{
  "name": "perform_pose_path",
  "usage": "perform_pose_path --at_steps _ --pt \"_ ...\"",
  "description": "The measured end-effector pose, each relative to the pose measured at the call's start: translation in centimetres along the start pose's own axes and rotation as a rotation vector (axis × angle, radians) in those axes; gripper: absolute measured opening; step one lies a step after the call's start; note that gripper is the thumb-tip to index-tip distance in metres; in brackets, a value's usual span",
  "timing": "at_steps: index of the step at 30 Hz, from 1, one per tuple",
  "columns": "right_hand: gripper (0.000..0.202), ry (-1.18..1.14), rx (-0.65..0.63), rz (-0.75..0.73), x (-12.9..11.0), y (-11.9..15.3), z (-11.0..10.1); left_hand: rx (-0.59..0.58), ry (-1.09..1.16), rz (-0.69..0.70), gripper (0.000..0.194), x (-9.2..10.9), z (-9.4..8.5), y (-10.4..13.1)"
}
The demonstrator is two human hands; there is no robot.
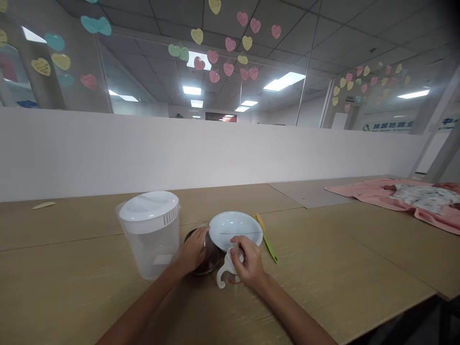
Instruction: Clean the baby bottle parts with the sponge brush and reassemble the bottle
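My left hand (pixel 194 250) rests on the rim of a dark round bowl (pixel 209 261), its fingers bent over the near edge of the glassy rim. Just right of it, my right hand (pixel 247 261) is closed, thumb and fingers pinched on the top of a small clear jug (pixel 230 268) with a white curved handle and red marks low on its side. Behind both hands is a white bowl (pixel 235 225) with a thin dark line across its inside. What the dark bowl holds is hard to make out.
A tall clear bucket with a white lid (pixel 149 235) stands left of the hands. A green-handled brush (pixel 269 245) lies right of the white bowl. Far right is a pink cloth (pixel 362 191) with a patterned item on it. A pale flat piece (pixel 44 205) lies far left.
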State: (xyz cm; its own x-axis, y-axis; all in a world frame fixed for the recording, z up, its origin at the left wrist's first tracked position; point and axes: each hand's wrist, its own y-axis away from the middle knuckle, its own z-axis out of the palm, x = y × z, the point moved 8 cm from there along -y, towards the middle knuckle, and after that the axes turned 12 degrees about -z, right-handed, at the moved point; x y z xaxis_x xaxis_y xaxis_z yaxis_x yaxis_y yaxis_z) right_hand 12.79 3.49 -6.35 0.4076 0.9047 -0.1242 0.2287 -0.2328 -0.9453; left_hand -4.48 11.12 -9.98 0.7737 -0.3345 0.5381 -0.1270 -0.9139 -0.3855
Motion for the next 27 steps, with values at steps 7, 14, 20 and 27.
perform_pose_path --at_steps 7,14,20,27 --pt "0.020 0.000 0.006 -0.014 0.0 0.2 -0.1 0.015 -0.314 -0.100 0.048 -0.8 1.2 0.2" --pt "0.033 -0.051 0.001 -0.049 0.2 0.6 -0.3 0.057 -0.354 -0.111 0.024 1.8 -0.6 0.7" --pt "0.039 -0.142 0.000 -0.023 0.7 0.9 0.1 0.408 -0.186 0.118 0.023 9.2 -7.2 2.5" --pt "0.054 -0.069 0.088 0.073 1.2 1.7 0.4 0.388 0.118 0.378 0.023 13.6 -5.4 6.3"
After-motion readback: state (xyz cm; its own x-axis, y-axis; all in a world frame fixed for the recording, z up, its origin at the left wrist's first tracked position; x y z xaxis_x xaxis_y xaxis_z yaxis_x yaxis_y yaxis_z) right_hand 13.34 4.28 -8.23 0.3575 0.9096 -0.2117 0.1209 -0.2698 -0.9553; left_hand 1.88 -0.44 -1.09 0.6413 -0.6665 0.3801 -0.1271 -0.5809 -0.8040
